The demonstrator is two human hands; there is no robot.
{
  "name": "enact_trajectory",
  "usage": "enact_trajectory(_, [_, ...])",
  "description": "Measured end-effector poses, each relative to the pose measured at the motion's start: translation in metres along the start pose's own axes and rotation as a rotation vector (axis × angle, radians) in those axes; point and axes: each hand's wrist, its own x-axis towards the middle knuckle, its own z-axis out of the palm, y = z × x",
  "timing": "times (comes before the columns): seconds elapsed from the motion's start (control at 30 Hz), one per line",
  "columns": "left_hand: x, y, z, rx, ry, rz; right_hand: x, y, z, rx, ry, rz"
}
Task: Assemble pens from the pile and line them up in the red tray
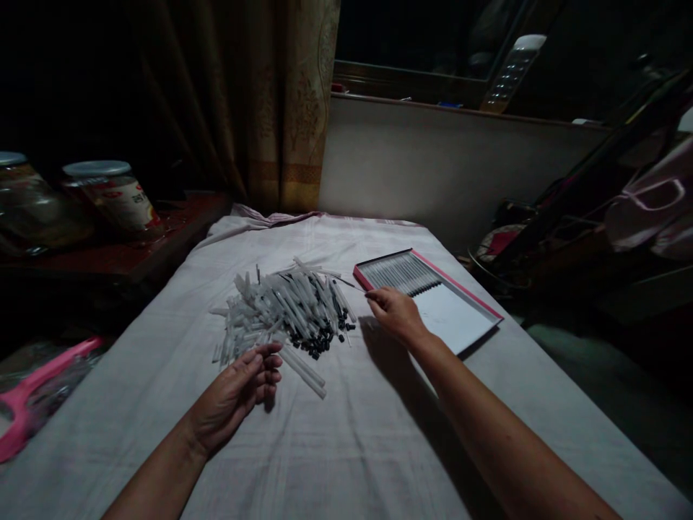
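Note:
On the cloth lies a heap of clear plastic pen barrels (281, 303), with small black pen plugs (319, 338) gathered along its near right side. My left hand (243, 390) hovers at the heap's near edge, fingers loosely curved and apart, with nothing visible in them. Two longer clear tubes (306, 372) lie just beside its fingertips. Between the heap and the box, my right hand (395, 312) pinches a thin dark pen refill (351, 284) that points left. Beyond that hand, a shallow red-edged box (460, 279) holds a row of clear pens (398, 273) with dark tips, side by side.
A white checked cloth (346, 448) covers the table. Lidded jars (116, 195) stand on a dark red surface at left, above a pink handle-like object (32, 390). A patterned curtain (286, 108) hangs behind. A bottle (512, 76) stands on the windowsill.

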Motion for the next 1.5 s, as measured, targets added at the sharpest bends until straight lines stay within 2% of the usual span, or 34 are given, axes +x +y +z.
enact_trajectory(0.1, [0.001, -0.001, -0.001, -0.008, -0.018, 0.002, -0.009, -0.024, 0.014, -0.095, -0.109, 0.047])
enact_trajectory(0.2, [0.001, -0.001, -0.001, -0.022, -0.058, 0.005, -0.01, -0.035, 0.025, -0.148, -0.168, 0.117])
enact_trajectory(0.4, [0.002, -0.002, -0.002, -0.008, -0.101, 0.028, -0.006, -0.035, 0.024, -0.167, -0.147, 0.233])
enact_trajectory(0.47, [0.002, -0.004, -0.002, 0.014, -0.112, 0.036, -0.012, -0.03, 0.019, -0.139, -0.098, 0.274])
enact_trajectory(0.57, [0.001, -0.01, 0.0, 0.091, -0.105, 0.085, -0.031, -0.023, 0.017, 0.134, 0.139, 0.29])
enact_trajectory(0.63, [-0.003, -0.015, 0.004, 0.227, -0.018, 0.219, -0.048, -0.024, 0.02, 0.445, 0.304, 0.247])
enact_trajectory(0.67, [-0.006, -0.017, 0.006, 0.326, 0.044, 0.321, -0.057, -0.027, 0.024, 0.592, 0.336, 0.221])
enact_trajectory(0.73, [-0.011, -0.02, 0.011, 0.542, 0.15, 0.566, -0.073, -0.038, 0.032, 0.83, 0.307, 0.177])
enact_trajectory(0.8, [-0.015, -0.022, 0.015, 0.731, 0.157, 0.744, -0.086, -0.054, 0.04, 0.972, 0.229, 0.145])
enact_trajectory(0.87, [-0.016, -0.024, 0.016, 0.885, 0.091, 0.795, -0.095, -0.067, 0.046, 1.056, 0.128, 0.098])
enact_trajectory(0.97, [-0.012, -0.029, 0.012, 1.044, -0.016, 0.724, -0.096, -0.073, 0.05, 1.109, -0.016, 0.044])
enact_trajectory(1.03, [-0.009, -0.032, 0.007, 1.059, -0.003, 0.695, -0.09, -0.067, 0.048, 1.01, -0.007, 0.06])
enact_trajectory(1.13, [-0.005, -0.035, 0.003, 1.021, 0.069, 0.698, -0.08, -0.054, 0.042, 0.528, 0.072, 0.153])
enact_trajectory(1.2, [-0.004, -0.035, 0.002, 1.02, 0.089, 0.7, -0.073, -0.051, 0.038, 0.179, 0.023, 0.185])
enact_trajectory(1.27, [-0.003, -0.035, 0.002, 1.033, 0.092, 0.707, -0.069, -0.054, 0.035, -0.034, -0.06, 0.185])
enact_trajectory(1.37, [-0.004, -0.033, 0.003, 1.061, 0.091, 0.733, -0.064, -0.061, 0.032, -0.187, -0.12, 0.199])
enact_trajectory(1.5, [-0.002, -0.033, 0.002, 1.141, 0.11, 0.776, -0.065, -0.061, 0.028, -0.266, -0.156, 0.258])
